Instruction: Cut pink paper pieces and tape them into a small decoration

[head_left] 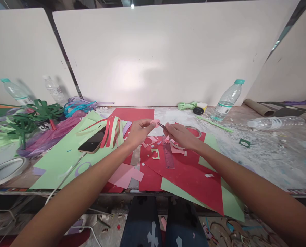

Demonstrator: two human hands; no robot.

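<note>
Left grip (139, 131): pinching pink paper disc (155, 122), twelve o'clock. Right grip (179, 134): wrapped round scissors (162, 126), which meet disc's edge. Six o'clock of disc: pink scrap (153, 139) and green scrap (153, 151), holes already cut. Disc looks nearly round; trimming seemingly unfinished.

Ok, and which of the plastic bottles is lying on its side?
The far-right bottle, its cap end pointing left. The other three stand: the teal-capped bottle to its left, and the two bottles on the far left.
</note>
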